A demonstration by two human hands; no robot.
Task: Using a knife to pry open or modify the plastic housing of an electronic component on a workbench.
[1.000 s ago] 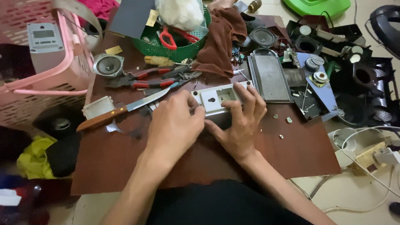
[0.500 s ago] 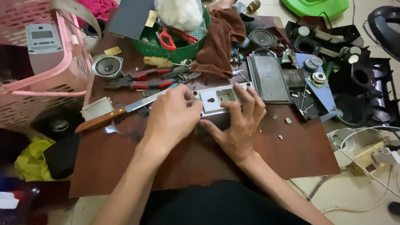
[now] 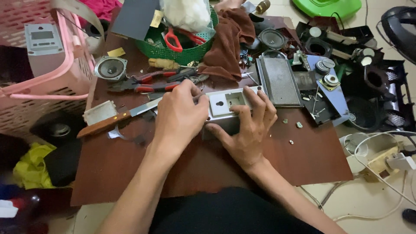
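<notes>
Grey plastic casing [image 3: 229, 104]: one, a long pale panel with cut-out windows, lying mid-board between the two hands.
Left hand [image 3: 180, 118]: one, knuckles up, fingers curled and bunched against the casing's left end; what the fingertips pinch is hidden beneath the hand.
Right hand [image 3: 247, 128]: one, fingers spread and pressed flat on the casing's near edge and right half, thumb pointing left beneath it.
Wooden board [image 3: 130, 169]: one, dark brown, carrying the casing and most tools.
Knife [image 3: 113, 120]: one, wooden handle to the left, blade running right until the left hand covers its tip.
Pliers [image 3: 151, 82]: two counted, red-handled, just beyond the left hand; their jaws overlap and are hard to separate.
Loose speakers: two plain ones, a silver cone [image 3: 110, 68] far left and a black one [image 3: 272, 39] far right; more round parts sit in the black clutter at right, uncountable.
Metal grille [image 3: 279, 81]: one, just right of the casing.
Green basket [image 3: 184, 52]: one, far centre, holding red-handled scissors [image 3: 174, 40] partly buried under white stuffing.
Brown cloth [image 3: 227, 43]: one, draped over the basket's right rim.
Pink crate [image 3: 52, 69]: one, cut off by the left edge.
Small bits [image 3: 299, 125]: a few specks right of the right hand, too small to identify.
</notes>
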